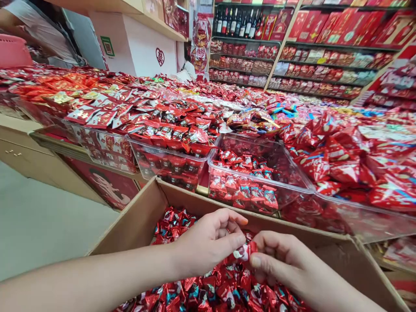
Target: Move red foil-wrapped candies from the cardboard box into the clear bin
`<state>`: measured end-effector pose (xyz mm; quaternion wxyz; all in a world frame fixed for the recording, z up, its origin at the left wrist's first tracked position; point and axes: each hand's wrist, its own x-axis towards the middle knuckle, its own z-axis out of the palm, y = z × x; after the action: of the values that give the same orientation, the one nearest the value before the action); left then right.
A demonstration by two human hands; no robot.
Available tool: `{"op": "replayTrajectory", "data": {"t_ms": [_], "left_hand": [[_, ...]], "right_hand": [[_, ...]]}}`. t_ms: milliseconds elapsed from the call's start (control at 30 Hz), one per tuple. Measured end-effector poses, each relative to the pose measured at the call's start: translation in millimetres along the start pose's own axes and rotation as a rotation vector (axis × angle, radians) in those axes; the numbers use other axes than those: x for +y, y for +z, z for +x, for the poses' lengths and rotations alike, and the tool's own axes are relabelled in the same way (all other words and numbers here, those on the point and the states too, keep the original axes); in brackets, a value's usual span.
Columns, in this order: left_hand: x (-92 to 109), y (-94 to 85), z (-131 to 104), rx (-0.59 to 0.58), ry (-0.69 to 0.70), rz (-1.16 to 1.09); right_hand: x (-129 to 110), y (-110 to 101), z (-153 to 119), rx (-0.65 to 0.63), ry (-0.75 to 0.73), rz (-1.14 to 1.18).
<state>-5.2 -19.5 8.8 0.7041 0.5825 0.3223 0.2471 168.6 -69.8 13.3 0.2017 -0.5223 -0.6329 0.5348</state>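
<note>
Both hands meet over an open cardboard box (120, 227) heaped with loose red-wrapped candies (224, 286). Between them is a single red-and-white wrapped candy (242, 252). My right hand (282, 260) pinches its right end between thumb and curled fingers. From the left, my left hand (208, 240) has its thumb against the same candy, fingers curled and the index finger raised a little; its exact grip is partly hidden. Just beyond the box, a clear plastic bin (292, 190) is partly filled with similar red candies.
A clear bin of dark-and-red packets (170, 162) adjoins on the left, and large red packets (344, 160) are piled on the right. Shelves with bottles (234, 24) and red boxes (351, 28) line the back. A person (48, 30) stands at the far left, beside a pink basket (13, 51).
</note>
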Motion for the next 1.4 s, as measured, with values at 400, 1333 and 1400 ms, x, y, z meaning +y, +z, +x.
{"op": "replayTrajectory", "data": {"t_ms": [400,1333,1400], "left_hand": [[-11.3,1.9,8.5,-0.030,-0.177,0.126],[-20.3,-0.9,-0.8,-0.143,-0.206,0.284],[-21.1,-0.9,-2.7,-0.161,-0.193,0.343]], "right_hand": [[19.0,3.3,4.3,0.175,-0.093,0.026],[-47.6,-111.3,143.6,0.394,0.070,-1.164],[-47.0,-110.0,142.6,0.385,0.046,-1.218]]}}
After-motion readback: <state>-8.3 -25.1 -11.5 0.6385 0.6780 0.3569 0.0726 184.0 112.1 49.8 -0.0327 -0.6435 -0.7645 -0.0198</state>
